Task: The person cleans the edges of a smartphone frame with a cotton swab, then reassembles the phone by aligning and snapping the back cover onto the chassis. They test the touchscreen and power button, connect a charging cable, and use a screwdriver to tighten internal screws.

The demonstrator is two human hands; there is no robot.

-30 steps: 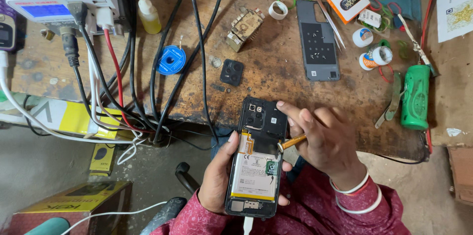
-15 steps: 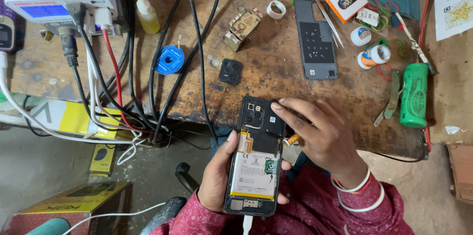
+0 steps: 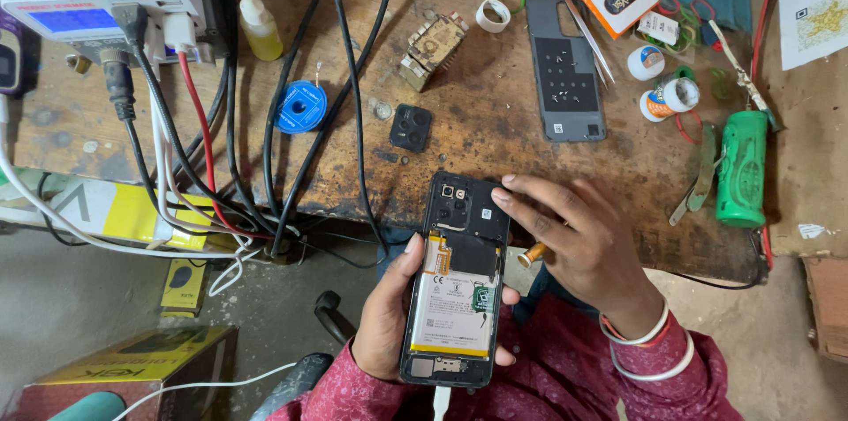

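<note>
An opened smartphone [image 3: 455, 284] with its back cover off lies in my left hand [image 3: 382, 319], which grips it from the left edge and underneath. Its white battery, black shield plate and camera modules are exposed. My right hand [image 3: 583, 244] rests beside the phone's upper right, fingertips touching the black plate near the cameras. A small tool with a yellow-orange handle [image 3: 533, 254] is tucked under that palm. A white cable plugs into the phone's bottom end.
On the worn wooden bench [image 3: 477, 134] lie the phone's grey back cover [image 3: 565, 68], a black camera bezel [image 3: 412, 128], a blue solder spool [image 3: 300, 106], a green cylinder [image 3: 742, 167], small glue pots, rubber bands, a yellow dropper bottle [image 3: 260, 25] and a power supply with several cables.
My right hand turned the yellow-handled tool away from the phone and tucked it under the palm. Its fingers now reach onto the phone's upper plate. The left hand kept still.
</note>
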